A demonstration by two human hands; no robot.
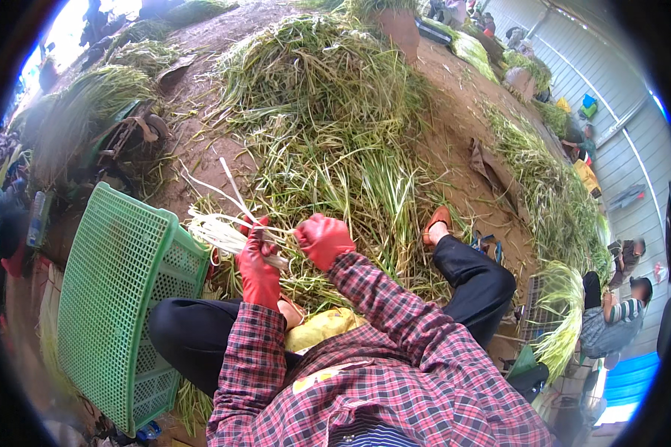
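My left hand [259, 267], in a red rubber glove, is closed round a bunch of long, thin white stalks [220, 229]. Their ends fan out to the left, and a couple of longer ones reach up and away. Just to its right, my right hand [325, 240], in a matching red glove, is curled into a fist, its fingertips turned toward the bunch. Thin pale strands show between the two hands; whether the right fingers grip one is hidden. Beyond both hands lies a big heap of green leafy stalks [335, 97], spreading down to between my feet.
A green plastic basket [112, 290] lies tilted by my left knee. A yellow cloth or bag [324, 328] is in front of my lap. More cut greens [544, 194] run along the right side. Another person [620, 316] sits at the far right, near a pale wall [611, 82].
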